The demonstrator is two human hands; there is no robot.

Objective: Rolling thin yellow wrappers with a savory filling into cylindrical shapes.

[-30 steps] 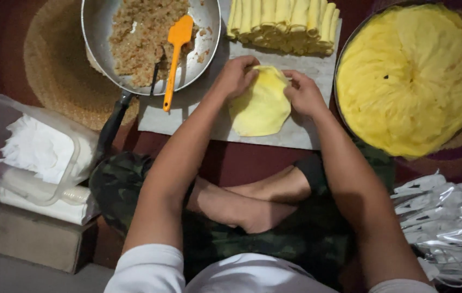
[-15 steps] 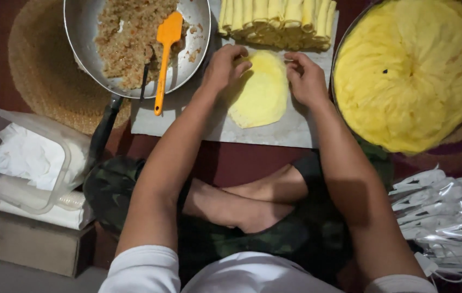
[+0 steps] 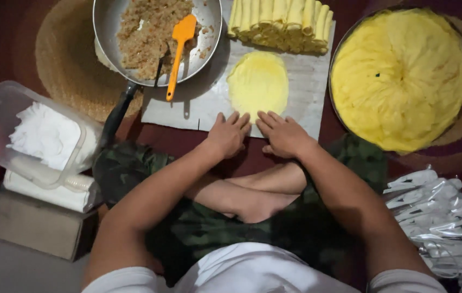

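A round yellow crepe lies flat on a grey board in front of me. My left hand and my right hand rest palm down side by side on the board's near edge, just below the crepe, holding nothing, fingers slightly apart. A row of rolled yellow crepes sits at the board's far edge.
A metal pan of brown crumbly filling with an orange spatula stands at the upper left on a woven mat. A large stack of yellow crepes fills a round tray at right. Clear plastic bags lie lower right; a plastic box with white tissue at left.
Both hands have drawn back from the crepe to the board's near edge. The crepe, earlier lifted and bent between the hands, now lies spread flat.
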